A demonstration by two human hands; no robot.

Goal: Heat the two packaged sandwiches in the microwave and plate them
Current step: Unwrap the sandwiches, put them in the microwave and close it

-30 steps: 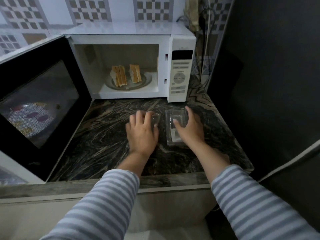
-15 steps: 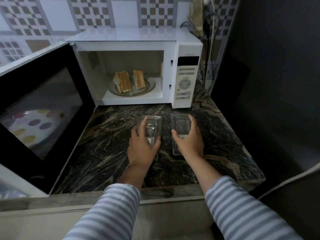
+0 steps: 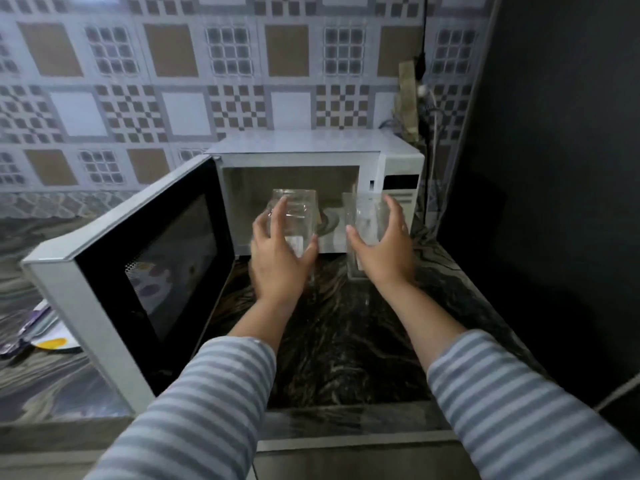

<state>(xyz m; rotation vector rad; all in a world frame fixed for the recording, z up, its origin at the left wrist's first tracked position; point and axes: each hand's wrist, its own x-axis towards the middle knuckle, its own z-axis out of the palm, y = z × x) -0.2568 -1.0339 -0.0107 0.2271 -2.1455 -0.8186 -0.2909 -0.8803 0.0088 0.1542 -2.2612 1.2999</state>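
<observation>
**Empty packs lifted in front of the open microwave**

A dark, veined stone counter [image 3: 346,341] runs into a corner under a wall of grey, brown and white patterned tiles [image 3: 221,81], with a black panel [image 3: 554,168] closing the right side. At the back stands a white microwave oven [image 3: 398,174], its black-windowed door [image 3: 156,271] swung wide to the left.

Both hands are raised between the camera and the oven mouth. The left hand [image 3: 277,261] grips a clear, empty plastic sandwich pack [image 3: 294,216], thumb on its right edge and fingers on its left. The right hand [image 3: 384,251] grips a second clear plastic sandwich pack [image 3: 367,220] the same way, thumb on the left and fingers round the right. Each pack stands with its long axis running up and away from the wrist, and the two sit side by side, apart, neither touching the counter.

The sandwiches themselves cannot be seen now: the packs and hands cover the lower part of the cavity [image 3: 287,181], where only a blurred strip of the floor shows between them. Judging by the empty packs, the food is out of its wrapping and the oven lies straight ahead of both hands, just beyond the packs. The packs most likely need setting aside first. The door is on the left hand's side and nearer to it. A patterned plate [image 3: 55,341] shows past the door at far left, on the left hand's side too.
</observation>
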